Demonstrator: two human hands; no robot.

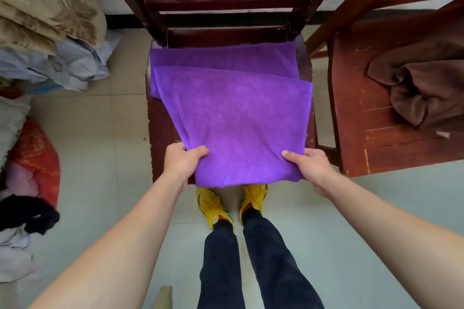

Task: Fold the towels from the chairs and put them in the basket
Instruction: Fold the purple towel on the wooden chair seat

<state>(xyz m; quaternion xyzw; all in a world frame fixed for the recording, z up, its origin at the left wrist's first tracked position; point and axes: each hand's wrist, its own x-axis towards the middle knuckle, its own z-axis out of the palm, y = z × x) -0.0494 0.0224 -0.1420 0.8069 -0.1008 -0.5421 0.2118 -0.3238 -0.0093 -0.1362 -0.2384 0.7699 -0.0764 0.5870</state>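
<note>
Purple towel point(233, 113) spread over dark chair point(160, 130) seat | we pinch its near corners, left hand point(182, 162) and right hand point(310, 164) both grasping | brown towel point(421, 90) crumpled on neighbouring chair point(356, 113) | pale tiled floor point(100, 133)

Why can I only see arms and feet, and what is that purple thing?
The camera sits on the person's head and looks down, so you see only their own arms, legs and yellow shoes. There is no machine here, just two bare hands. The left hand and the right hand each pinch a near corner of a purple towel, which lies in two layers on a dark wooden chair. On the lighter chair beside it lies a crumpled brown towel. Piles of cloth sit at the left. No basket shows.
</note>
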